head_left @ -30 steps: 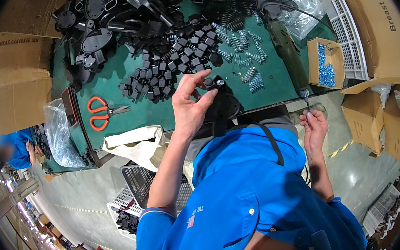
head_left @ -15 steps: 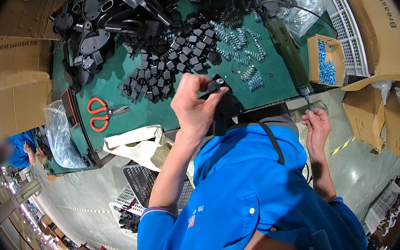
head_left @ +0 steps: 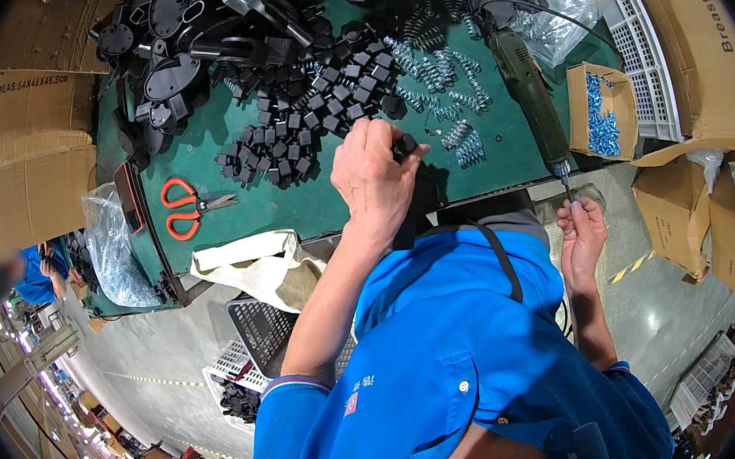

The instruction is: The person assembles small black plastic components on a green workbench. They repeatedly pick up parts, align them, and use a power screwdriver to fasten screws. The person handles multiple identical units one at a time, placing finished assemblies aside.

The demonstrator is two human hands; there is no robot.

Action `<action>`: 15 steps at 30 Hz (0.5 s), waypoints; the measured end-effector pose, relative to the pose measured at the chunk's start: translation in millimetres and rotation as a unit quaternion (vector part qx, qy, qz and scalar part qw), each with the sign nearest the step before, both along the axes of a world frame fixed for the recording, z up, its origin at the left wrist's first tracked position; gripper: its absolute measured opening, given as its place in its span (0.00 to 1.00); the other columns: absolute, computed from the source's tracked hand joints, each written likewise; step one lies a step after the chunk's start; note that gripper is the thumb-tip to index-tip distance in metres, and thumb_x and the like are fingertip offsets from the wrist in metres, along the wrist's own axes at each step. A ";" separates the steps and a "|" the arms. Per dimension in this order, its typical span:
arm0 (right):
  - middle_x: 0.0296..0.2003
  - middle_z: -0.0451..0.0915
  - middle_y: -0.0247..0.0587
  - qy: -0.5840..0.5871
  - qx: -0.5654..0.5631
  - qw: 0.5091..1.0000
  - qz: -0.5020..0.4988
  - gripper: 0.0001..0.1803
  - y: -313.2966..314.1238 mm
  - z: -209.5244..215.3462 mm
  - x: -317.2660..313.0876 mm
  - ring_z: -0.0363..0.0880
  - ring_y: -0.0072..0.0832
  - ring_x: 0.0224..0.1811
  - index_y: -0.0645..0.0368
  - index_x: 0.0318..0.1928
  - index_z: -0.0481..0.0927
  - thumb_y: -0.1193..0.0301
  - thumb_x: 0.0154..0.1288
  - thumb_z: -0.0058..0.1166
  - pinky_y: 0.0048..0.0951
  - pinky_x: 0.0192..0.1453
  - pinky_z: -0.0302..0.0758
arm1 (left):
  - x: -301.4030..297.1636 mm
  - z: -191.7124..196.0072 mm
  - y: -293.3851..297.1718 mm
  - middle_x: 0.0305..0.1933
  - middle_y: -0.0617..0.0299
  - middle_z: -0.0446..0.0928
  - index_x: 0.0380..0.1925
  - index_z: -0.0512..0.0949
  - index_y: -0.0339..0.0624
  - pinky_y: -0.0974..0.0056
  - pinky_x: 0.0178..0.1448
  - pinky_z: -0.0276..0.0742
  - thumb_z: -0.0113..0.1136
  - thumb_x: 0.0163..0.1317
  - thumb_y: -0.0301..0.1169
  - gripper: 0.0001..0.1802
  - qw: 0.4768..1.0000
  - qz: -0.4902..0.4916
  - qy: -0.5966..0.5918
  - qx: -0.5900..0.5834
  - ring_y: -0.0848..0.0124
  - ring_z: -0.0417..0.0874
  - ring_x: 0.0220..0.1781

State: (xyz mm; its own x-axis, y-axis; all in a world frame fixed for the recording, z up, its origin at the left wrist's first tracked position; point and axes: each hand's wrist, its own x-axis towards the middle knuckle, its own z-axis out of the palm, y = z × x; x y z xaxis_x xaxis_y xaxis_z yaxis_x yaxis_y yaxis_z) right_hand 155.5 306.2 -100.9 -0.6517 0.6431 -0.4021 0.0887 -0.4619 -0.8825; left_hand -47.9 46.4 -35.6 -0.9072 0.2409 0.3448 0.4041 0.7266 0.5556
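Two hands busy: left hand [head_left: 373,179] grips a black block [head_left: 409,144], centre of frame; whether it joins the dark part [head_left: 423,194] below cannot be told. Right hand [head_left: 581,228], right of centre, has fingertips closed at the bit [head_left: 569,187] of the green driver [head_left: 533,93].
Loose blocks [head_left: 337,106]: large pile on the tabletop [head_left: 293,211], upper centre, apparently unfitted.
Coil springs [head_left: 470,150]: loose, right of the pile.
Blue screws [head_left: 598,126]: plenty left, boxed, upper right.

dark-green worktop [head_left: 275,215], olive-green electric screwdriver [head_left: 530,88], black plastic blocks [head_left: 288,146], silvery-blue coil springs [head_left: 469,147], metallic-blue screws [head_left: 602,128], orange-red scissor handles [head_left: 192,216], cream cloth bag [head_left: 249,259], bright-blue polo shirt [head_left: 393,372], brown cardboard box [head_left: 30,132], white lattice crate [head_left: 638,35], yellow-and-black striped floor tape [head_left: 631,269]
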 end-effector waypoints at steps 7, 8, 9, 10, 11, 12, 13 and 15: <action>0.37 0.83 0.40 -0.005 -0.007 1.000 0.017 0.07 0.5 2.4 0.7 0.82 0.23 0.33 0.61 0.47 0.76 0.75 0.71 0.54 0.22 0.37 0.80 | 4.6 -3.9 -4.0 0.29 0.59 0.72 0.27 0.72 0.44 0.55 0.33 0.69 0.79 0.38 0.30 0.22 0.998 0.028 -0.051 0.012 0.56 0.76 0.31; 0.37 0.83 0.40 -0.005 -0.005 1.000 0.018 0.07 0.1 2.5 1.1 0.82 0.23 0.33 0.61 0.47 0.76 0.75 0.71 0.54 0.22 0.37 0.80 | 4.9 -4.9 -5.0 0.29 0.59 0.72 0.27 0.71 0.44 0.54 0.33 0.69 0.79 0.38 0.30 0.22 0.998 0.027 -0.055 0.015 0.56 0.76 0.31; 0.37 0.82 0.40 -0.005 -0.004 1.000 0.020 0.07 -0.7 2.5 1.5 0.82 0.23 0.33 0.61 0.47 0.76 0.75 0.71 0.54 0.22 0.36 0.80 | 5.1 -5.5 -5.3 0.29 0.59 0.72 0.27 0.71 0.44 0.55 0.33 0.69 0.79 0.38 0.30 0.22 0.998 0.026 -0.055 0.016 0.56 0.76 0.31; 0.37 0.82 0.39 -0.005 -0.002 1.000 0.023 0.07 -1.6 2.2 2.6 0.82 0.23 0.33 0.61 0.47 0.76 0.75 0.71 0.54 0.22 0.36 0.80 | 5.9 -6.2 -5.9 0.29 0.59 0.72 0.27 0.71 0.44 0.55 0.33 0.69 0.78 0.39 0.30 0.22 0.998 0.026 -0.057 0.016 0.56 0.76 0.31; 0.37 0.82 0.39 0.000 -0.007 1.000 0.017 0.07 -1.9 0.8 3.1 0.82 0.23 0.33 0.61 0.47 0.76 0.75 0.71 0.54 0.22 0.36 0.80 | 6.7 -6.7 -6.2 0.29 0.59 0.72 0.27 0.71 0.43 0.55 0.33 0.69 0.78 0.39 0.30 0.21 0.998 0.026 -0.058 0.016 0.56 0.76 0.31; 0.37 0.82 0.39 0.005 -0.011 1.000 0.011 0.07 -2.1 -1.1 3.1 0.82 0.23 0.33 0.61 0.47 0.76 0.75 0.71 0.54 0.22 0.36 0.80 | 6.8 -7.0 -6.0 0.29 0.58 0.72 0.28 0.72 0.42 0.57 0.32 0.69 0.79 0.39 0.29 0.21 0.998 0.025 -0.051 0.018 0.58 0.75 0.29; 0.37 0.82 0.39 0.011 -0.016 1.000 0.006 0.07 -2.1 -2.3 2.6 0.82 0.23 0.33 0.61 0.47 0.76 0.75 0.71 0.54 0.22 0.36 0.80 | 5.7 -6.8 -5.7 0.28 0.58 0.71 0.28 0.73 0.40 0.59 0.30 0.69 0.79 0.39 0.29 0.21 0.999 0.024 -0.044 0.020 0.60 0.74 0.27; 0.37 0.82 0.40 0.014 -0.031 0.999 0.004 0.08 -1.4 -2.3 3.2 0.82 0.24 0.33 0.61 0.48 0.76 0.75 0.71 0.53 0.23 0.37 0.81 | 4.8 -5.9 -5.3 0.27 0.57 0.71 0.28 0.73 0.38 0.60 0.29 0.70 0.79 0.39 0.28 0.21 0.998 0.027 -0.046 0.020 0.62 0.73 0.26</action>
State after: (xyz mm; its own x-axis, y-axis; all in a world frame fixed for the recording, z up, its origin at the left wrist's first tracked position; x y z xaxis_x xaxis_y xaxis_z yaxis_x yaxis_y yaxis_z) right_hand 158.7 304.8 -103.2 -0.6684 0.6121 -0.4226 0.0686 -0.5151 -0.8544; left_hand -43.1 41.1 -41.5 -0.9469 0.1778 0.2679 0.3103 0.7233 0.6169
